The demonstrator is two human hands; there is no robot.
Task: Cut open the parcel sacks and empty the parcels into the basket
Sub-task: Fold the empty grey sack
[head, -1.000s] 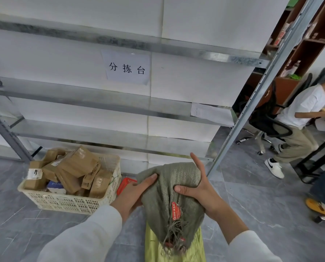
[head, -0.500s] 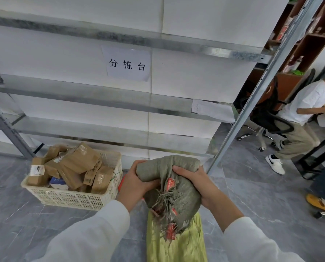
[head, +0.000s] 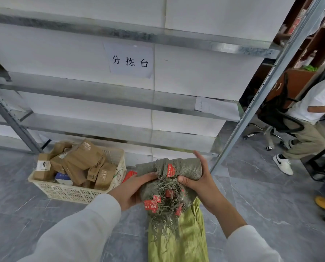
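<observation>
Grey tiled floor (head: 35, 214), green sack (head: 186, 167) between both gripping hands.

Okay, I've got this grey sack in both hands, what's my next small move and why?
Probably set the grey sack aside. The left hand and right hand grip it bunched into a small limp roll, frayed end showing. Parcels already fill the basket, and a yellow-green sack waits beneath.

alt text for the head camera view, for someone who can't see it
A left hand and right hand grip the frayed end of a grey-green sack above a yellow sack. Left of it, a white basket full of brown parcels sits before metal shelves.
</observation>
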